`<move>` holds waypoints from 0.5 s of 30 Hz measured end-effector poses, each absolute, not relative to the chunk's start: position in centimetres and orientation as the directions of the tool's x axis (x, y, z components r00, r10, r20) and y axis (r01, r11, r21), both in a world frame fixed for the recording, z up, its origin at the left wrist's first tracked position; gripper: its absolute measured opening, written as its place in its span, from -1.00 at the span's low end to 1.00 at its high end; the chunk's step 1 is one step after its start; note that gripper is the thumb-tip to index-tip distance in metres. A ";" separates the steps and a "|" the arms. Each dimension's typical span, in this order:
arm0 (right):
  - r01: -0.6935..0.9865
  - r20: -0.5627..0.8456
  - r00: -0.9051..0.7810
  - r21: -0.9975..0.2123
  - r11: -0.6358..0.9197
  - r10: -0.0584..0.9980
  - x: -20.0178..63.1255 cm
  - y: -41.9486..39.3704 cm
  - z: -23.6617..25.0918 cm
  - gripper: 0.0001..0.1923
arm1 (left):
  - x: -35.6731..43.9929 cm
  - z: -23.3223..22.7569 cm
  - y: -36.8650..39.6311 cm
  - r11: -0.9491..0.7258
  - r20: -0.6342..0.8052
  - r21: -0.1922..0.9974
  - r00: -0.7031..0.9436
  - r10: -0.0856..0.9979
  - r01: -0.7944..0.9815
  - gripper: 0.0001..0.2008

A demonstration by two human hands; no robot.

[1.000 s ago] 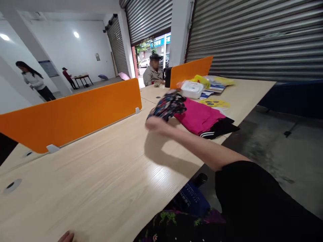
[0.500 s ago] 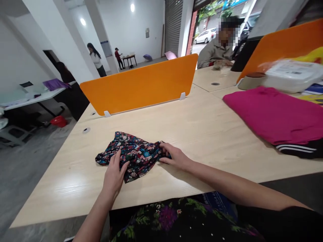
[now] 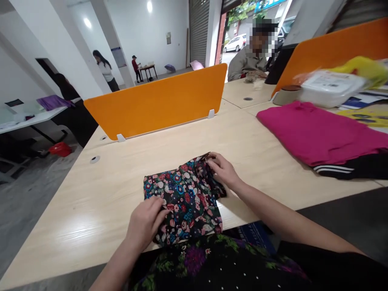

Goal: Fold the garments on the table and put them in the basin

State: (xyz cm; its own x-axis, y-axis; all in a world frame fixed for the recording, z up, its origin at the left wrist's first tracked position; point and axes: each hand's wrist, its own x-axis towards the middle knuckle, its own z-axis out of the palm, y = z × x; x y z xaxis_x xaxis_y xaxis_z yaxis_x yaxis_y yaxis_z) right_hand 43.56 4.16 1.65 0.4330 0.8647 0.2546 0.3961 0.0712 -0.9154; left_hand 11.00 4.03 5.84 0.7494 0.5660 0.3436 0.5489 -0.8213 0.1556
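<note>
A pale wood-grain surface (image 3: 91,210) carried orange divider panels (image 3: 157,101). White walls (image 3: 157,24) and ceiling lights (image 3: 149,6) (two lit) stood behind; grey roller shutters (image 3: 198,28) flanked an open doorway (image 3: 233,32) above a grey concrete floor (image 3: 24,202).

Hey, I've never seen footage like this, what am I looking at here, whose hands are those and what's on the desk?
This is one picture from a camera worn on a person's head, looking forward and down, so the two bare hands are the wearer's own. No machine is involved. The left hand grips the near edge of a dark floral cloth lying on a pale wooden desk; the right hand pinches its far corner. Further right lie a folded pink garment on a black striped one and a white box. An orange divider stands behind. Another person sits beyond it.
</note>
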 end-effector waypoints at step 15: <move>-0.258 -0.011 0.329 -0.963 0.078 0.944 45.3 4.8 6.0 -0.57 | 8.2 7.9 14.9 -0.386 0.452 0.756 0.005 0.892 0.529 -0.79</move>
State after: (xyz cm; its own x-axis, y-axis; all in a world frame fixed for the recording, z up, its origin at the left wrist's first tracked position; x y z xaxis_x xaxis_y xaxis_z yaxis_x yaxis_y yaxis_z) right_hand 45.33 4.79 6.04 0.3286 0.9444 -0.0113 -0.2580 0.0782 -0.9630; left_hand 8.15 14.89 7.91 0.0053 0.8921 0.4518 0.5289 -0.3860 0.7558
